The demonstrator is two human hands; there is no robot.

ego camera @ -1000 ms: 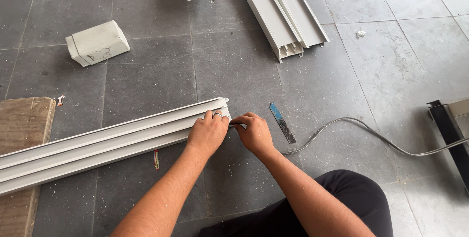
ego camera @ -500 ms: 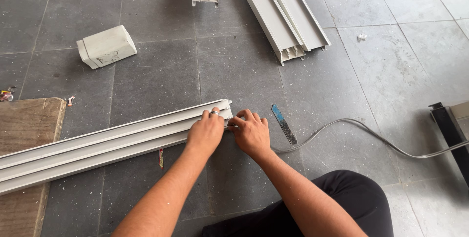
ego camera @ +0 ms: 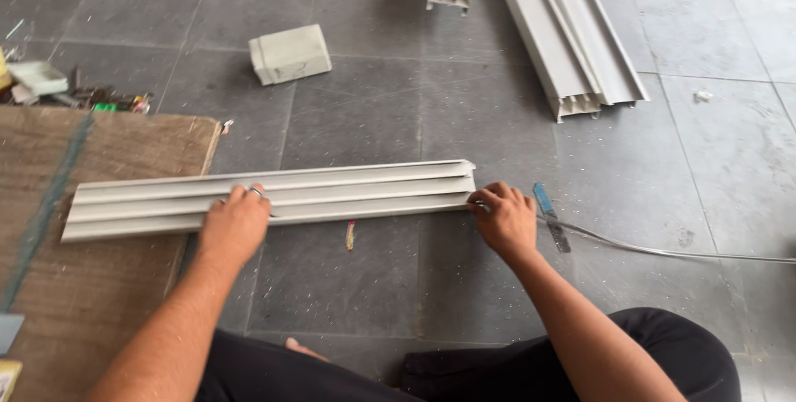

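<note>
White profile (ego camera: 332,191): left hand (ego camera: 235,226) flat on its middle, right hand (ego camera: 506,221) grip clenched at its end

A workshop or building-site floor of large grey stone tiles (ego camera: 365,120), dusty and scuffed. A long pale grey ribbed plastic channel profile (ego camera: 332,191) lies across it. Beyond that profile lie more cut grey profile lengths (ego camera: 572,46) and a small pale block (ego camera: 290,54); to its left, brown sacking (ego camera: 99,286) and scattered small hardware (ego camera: 99,99).
</note>
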